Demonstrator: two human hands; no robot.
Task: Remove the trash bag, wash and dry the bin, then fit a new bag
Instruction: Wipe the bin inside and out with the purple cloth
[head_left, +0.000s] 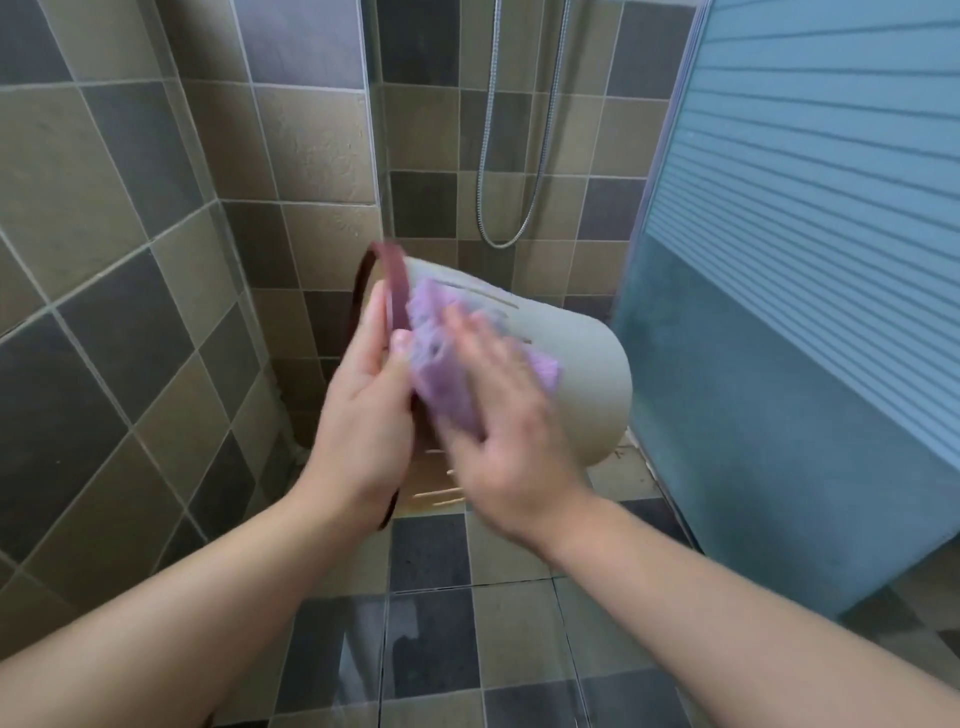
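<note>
Bin (582, 374) held off the floor (509, 613), tipped on its side, mouth toward the left, base toward the blue shower door (810, 260). No bag in it that I can see. Dark red rim ring (397, 291) on the mouth.

Left hand (363, 415): grips the rim, thumb outside, fingers (376, 317) reaching up across the opening and seemingly hooked over the ring; contact partly hidden.

Right hand (498, 415): fingers spread nearly flat, pressing a purple cloth (441, 364) against the bin's outer wall near the rim. Hand blurred, probably mid-wipe. Judged to be the drying step, or late washing; cannot tell whether the cloth is wet.

Shower hose (519, 156) hangs on the tiled wall behind.

Risks: one-handed hold on a possibly wet rim could slip under the wiping push, dropping the bin onto the tiles. The ring may pull loose. Cloth is pressed, not gripped, so it could slide off.
</note>
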